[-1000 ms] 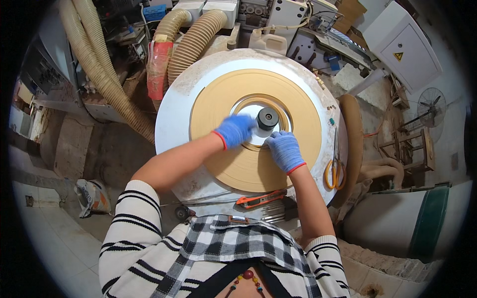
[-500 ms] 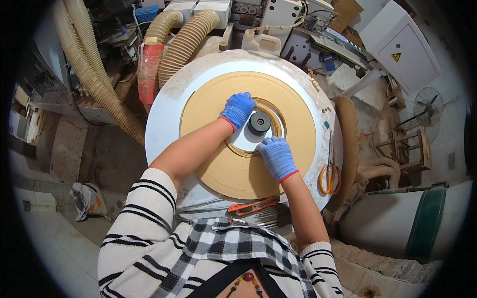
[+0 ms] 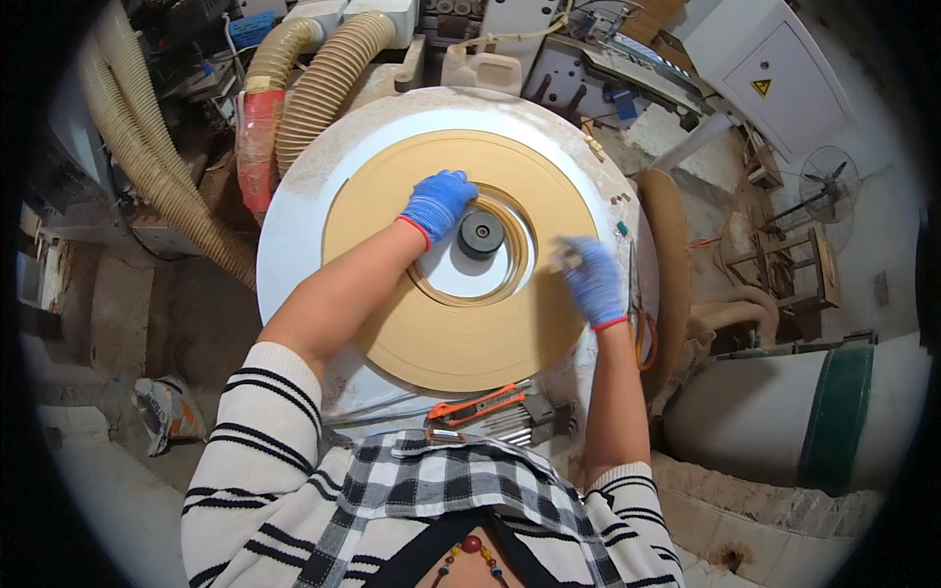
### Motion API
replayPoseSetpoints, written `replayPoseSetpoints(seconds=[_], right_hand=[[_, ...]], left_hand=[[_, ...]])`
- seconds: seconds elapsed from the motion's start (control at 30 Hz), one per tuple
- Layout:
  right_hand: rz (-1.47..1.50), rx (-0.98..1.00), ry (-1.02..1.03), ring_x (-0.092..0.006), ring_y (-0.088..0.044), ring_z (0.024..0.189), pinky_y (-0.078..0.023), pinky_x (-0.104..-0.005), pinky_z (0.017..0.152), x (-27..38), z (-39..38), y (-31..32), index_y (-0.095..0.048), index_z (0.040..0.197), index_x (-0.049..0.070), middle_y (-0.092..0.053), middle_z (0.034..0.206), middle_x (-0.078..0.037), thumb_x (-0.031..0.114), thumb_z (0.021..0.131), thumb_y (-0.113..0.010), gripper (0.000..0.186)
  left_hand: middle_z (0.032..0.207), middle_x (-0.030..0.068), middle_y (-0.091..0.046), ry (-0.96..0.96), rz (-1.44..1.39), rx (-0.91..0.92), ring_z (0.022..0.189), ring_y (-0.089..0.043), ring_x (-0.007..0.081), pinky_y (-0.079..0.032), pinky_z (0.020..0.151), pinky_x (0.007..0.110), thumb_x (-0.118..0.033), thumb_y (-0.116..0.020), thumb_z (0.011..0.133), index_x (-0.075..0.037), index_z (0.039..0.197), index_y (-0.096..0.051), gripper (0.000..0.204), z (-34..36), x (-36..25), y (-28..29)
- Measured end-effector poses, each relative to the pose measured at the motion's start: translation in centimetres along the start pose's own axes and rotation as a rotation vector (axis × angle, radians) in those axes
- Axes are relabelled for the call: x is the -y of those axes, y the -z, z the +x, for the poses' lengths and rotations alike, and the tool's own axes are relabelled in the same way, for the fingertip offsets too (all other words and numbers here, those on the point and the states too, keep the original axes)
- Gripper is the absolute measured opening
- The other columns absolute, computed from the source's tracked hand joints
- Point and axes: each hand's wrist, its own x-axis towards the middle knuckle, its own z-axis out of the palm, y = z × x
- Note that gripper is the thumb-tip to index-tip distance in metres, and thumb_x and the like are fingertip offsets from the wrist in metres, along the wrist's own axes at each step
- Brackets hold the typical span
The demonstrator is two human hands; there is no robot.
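Fingers [image 3: 453, 180] of the left hand [image 3: 435, 202], in a blue glove with a red cuff, are curled over the inner edge of the tan coil [image 3: 461, 348], at its upper left; from where I stand I can't tell whether they are closed on the strip. That coil lies flat on the round white surface [image 3: 282, 230], straight in front of the person. Inside its opening sit some loose loops [image 3: 519, 257], and within those stands a black knob [image 3: 481, 235], just beside the left hand. Over the coil's right side is the right hand [image 3: 594, 279], gloved the same way and well apart from the left. It's blurred, so I can't make out whether its fingers are open or closed, or whether they hold anything. Near its wrist, by the surface's right edge, are orange-handled scissors [image 3: 644, 341]. Between coil and person lies an orange knife [image 3: 478, 404], with metal rods [image 3: 507, 427] next to it. Beyond the far edge stands a pale jug [image 3: 480, 73], to the right of ribbed hoses [image 3: 333, 86].
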Motion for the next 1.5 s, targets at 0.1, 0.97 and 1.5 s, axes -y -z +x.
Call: replayPoseSetpoints(seconds=[0.1,0.97,1.5], right_hand=[[-0.538,-0.309,-0.172,-0.0329,-0.06,0.092,-0.047,-0.0415,0.082,-8.4,1.1,2.1,-0.065,0.104,0.011,-0.064,0.094,-0.014,0.014,0.085,-0.059,0.02],[1.586,-0.069,-0.57,-0.029,-0.059,0.105,-0.053,-0.0392,0.092,-0.9,8.2,-2.7,-0.043,0.127,-0.006,-0.057,0.114,-0.02,0.005,0.089,-0.058,0.042],[0.165,0.242,0.0,-0.0176,-0.063,0.078,-0.051,-0.0284,0.074,2.0,11.2,-7.7,-0.066,0.098,0.001,-0.068,0.087,-0.011,0.013,0.08,-0.072,0.022]], left_hand=[[0.092,0.0111,-0.061,0.001,-0.034,0.01,0.089,-0.06,0.03,-0.051,0.075,0.04,-0.015,-0.057,0.082,-0.016,0.09,-0.065,0.012,0.3,-0.2,0.3],[0.099,0.017,-0.062,0.257,-0.05,0.232,0.094,-0.062,0.0338,-0.051,0.081,0.042,-0.015,-0.06,0.081,-0.011,0.091,-0.067,0.013,2.1,-0.8,0.5],[0.095,0.0155,-0.061,0.24,-0.26,0.204,0.09,-0.062,0.034,-0.05,0.078,0.041,-0.01,-0.065,0.075,-0.013,0.084,-0.068,0.01,1.7,0.3,0.8]])
